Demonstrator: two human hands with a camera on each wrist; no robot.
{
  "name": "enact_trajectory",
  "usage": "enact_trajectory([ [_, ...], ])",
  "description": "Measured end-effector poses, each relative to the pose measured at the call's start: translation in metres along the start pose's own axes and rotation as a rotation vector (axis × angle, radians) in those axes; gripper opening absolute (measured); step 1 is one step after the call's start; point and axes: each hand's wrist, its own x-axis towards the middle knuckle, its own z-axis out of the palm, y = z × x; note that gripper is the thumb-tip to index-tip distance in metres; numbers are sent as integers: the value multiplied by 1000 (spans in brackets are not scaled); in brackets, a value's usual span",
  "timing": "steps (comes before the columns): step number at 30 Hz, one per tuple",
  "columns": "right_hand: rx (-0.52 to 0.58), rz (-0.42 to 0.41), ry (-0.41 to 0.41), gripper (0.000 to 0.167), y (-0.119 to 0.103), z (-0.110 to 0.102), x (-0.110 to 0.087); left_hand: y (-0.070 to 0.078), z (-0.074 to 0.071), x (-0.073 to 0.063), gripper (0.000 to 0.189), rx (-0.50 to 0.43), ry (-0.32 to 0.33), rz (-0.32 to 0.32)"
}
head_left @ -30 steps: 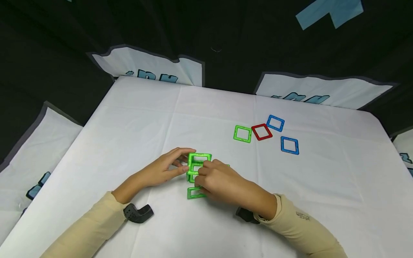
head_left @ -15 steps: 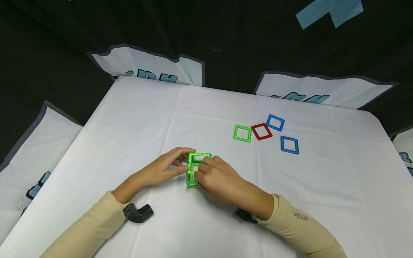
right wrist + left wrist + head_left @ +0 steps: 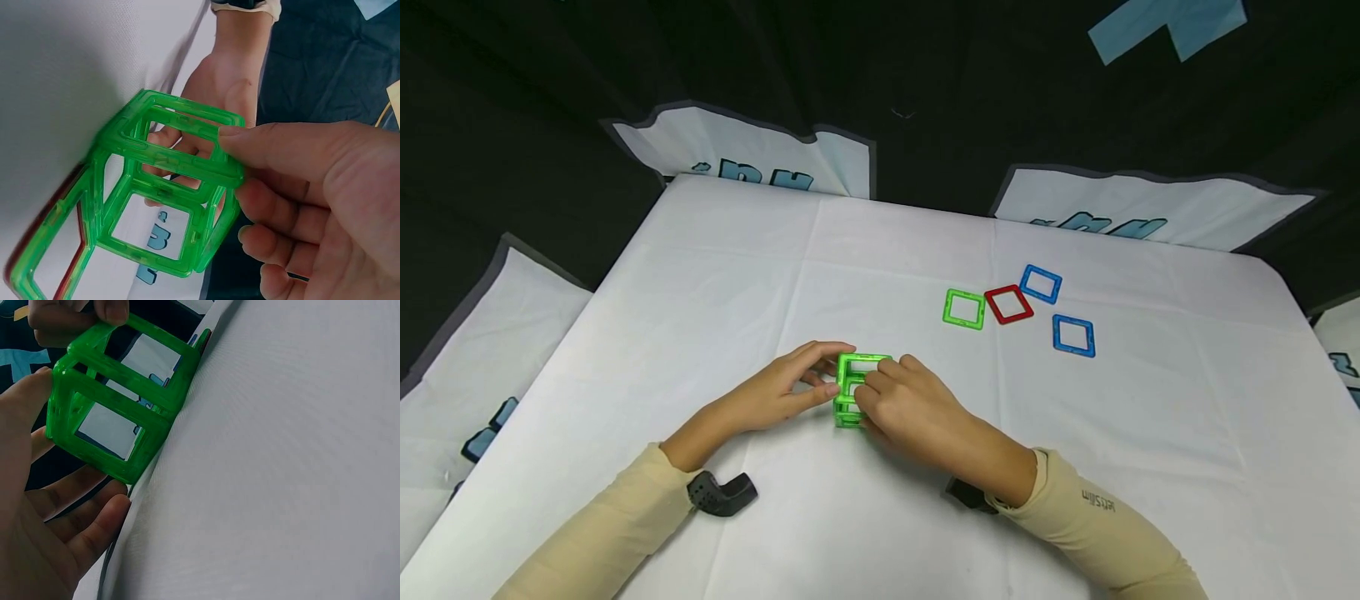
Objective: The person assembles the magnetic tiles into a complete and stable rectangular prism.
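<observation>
Cube of green frame tiles [image 3: 172, 159], well inside left edge of table [image 3: 715, 275]; gripped by left hand [image 3: 786, 389], pinched by right hand [image 3: 917, 412]; previously separate tile [image 3: 848, 418] now against near side, apparently closing it.

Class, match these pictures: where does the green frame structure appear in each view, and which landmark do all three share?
Head: green frame structure just below centre, between both hands, partly covered by the right hand.
Left wrist: upper left.
Right wrist: centre to lower left.
Shared landmark: the left hand, seen behind the structure in the right wrist view.
</observation>
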Motion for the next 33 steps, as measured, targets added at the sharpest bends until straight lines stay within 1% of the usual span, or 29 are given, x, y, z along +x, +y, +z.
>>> enact_trajectory([
  [4, 5, 5, -2, 20, 0, 0, 0, 1, 0, 0, 46, 2, -2, -2],
  [11, 49, 37, -33, 17, 2, 0, -1, -1, 0, 0, 46, 5, 3, 2],
  [18, 85, 44, -52, 18, 3, 0, -1, 1, 0, 0, 46, 10, 1, -13],
  [21, 109, 41, -66, 17, 5, -1, -1, 1, 0, 0, 46, 5, -1, -17],
  [23, 145, 45, -92, 16, 7, -3, -1, 1, 0, 1, 47, 1, -3, -19],
  [25, 195, 60, -126, 14, 9, -6, 0, 1, 0, 1, 46, -1, -5, -21],
  [28, 259, 103, -175, 14, 15, -9, 0, 1, 0, 1, 47, -3, -6, -21],
  [33, 297, 171, -198, 13, 27, -11, 0, 1, 0, 1, 47, -7, -7, -26],
])
